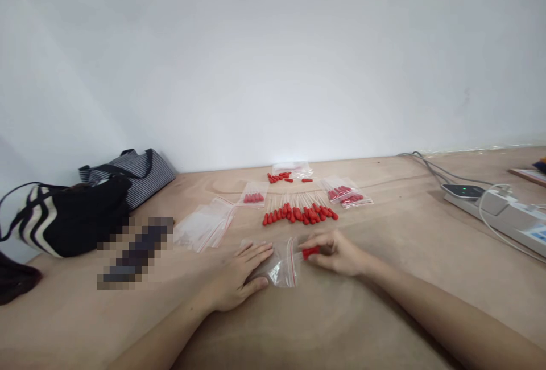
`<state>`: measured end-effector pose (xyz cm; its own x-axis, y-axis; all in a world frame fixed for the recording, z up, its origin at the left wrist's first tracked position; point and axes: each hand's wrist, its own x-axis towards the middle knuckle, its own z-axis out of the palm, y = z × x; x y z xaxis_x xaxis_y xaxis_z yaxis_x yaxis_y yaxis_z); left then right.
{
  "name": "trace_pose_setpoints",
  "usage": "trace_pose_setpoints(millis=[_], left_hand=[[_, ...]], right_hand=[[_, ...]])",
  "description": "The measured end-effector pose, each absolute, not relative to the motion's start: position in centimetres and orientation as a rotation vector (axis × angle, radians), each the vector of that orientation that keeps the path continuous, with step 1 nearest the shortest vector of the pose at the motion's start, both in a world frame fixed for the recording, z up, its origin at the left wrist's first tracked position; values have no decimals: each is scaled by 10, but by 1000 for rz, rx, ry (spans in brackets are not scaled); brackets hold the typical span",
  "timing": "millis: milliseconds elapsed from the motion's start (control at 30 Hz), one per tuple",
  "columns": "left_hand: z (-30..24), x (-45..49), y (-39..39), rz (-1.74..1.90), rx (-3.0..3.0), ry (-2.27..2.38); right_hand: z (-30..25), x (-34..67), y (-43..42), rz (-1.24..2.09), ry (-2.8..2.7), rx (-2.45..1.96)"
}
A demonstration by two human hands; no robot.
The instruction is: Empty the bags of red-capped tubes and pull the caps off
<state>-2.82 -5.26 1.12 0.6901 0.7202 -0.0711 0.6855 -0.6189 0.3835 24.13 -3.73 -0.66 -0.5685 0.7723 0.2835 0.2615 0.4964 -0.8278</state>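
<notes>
Bare left forearm (170,324) is crossing the wooden counter (405,227); left hand (239,278), fingers spread, is touching a glossy clear bag (279,270); right hand (336,253) is pinching smooth red bulbs (311,252).

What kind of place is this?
Probably a worktable indoors, maybe in a home or small workshop: red-ended pieces lie in a row near clear bags, with a power strip at the right.

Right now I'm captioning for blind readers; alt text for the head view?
Left hand rests on a clear bag; right hand holds red-bulbed droppers at its red-lined edge. Behind lie more droppers and filled bags.
</notes>
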Motion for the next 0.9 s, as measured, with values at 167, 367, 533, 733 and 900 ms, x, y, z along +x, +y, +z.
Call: trace_pose_setpoints(millis=[167, 367, 533, 733, 900], left_hand=[[10, -29, -53, 178, 2468, 1098], [15, -23, -46, 370, 2266, 1167], [20, 15, -31, 803, 1819, 1344], [11, 60, -32, 1002, 1118, 1080], [15, 57, -19, 1030, 1054, 1155]], right_hand=[[-3, 296, -13, 1221, -1714, -969], [-3, 297, -1, 1150, -1148, -1085], [-12, 230, -30, 1040, -1113, -1098], [-23, 196, -51, 787, -1462, -918], [-24, 201, -52, 692, -1637, -912]])
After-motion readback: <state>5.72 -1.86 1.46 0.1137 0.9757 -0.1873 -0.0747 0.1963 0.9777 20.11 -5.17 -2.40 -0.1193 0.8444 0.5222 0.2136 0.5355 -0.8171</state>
